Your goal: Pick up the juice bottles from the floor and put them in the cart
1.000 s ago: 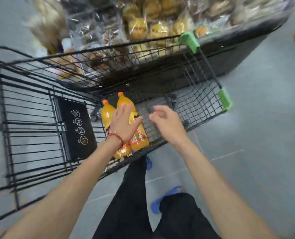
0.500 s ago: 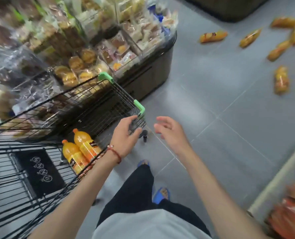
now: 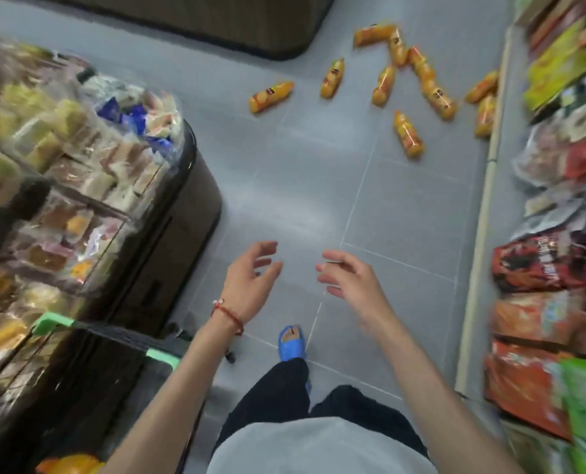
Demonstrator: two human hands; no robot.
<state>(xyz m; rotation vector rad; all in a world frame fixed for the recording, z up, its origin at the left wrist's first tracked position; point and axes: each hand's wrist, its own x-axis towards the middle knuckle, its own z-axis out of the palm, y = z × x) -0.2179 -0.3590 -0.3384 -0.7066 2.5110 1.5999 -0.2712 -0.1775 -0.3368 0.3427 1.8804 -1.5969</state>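
No legible text found. Labels on the juice bottles (image 3: 408,135) lying on the floor (image 3: 302,200) show dark patches only, blurred. Pale lettering on a dark red snack bag (image 3: 538,265), right-hand shelf (image 3: 489,186), is smeared beyond reading. Print on the packets (image 3: 79,148) at left is indistinct.

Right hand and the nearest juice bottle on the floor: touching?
Apart. Head view shows the right hand empty, fingers loosely spread, with bare grey floor between it and the nearest juice bottle.
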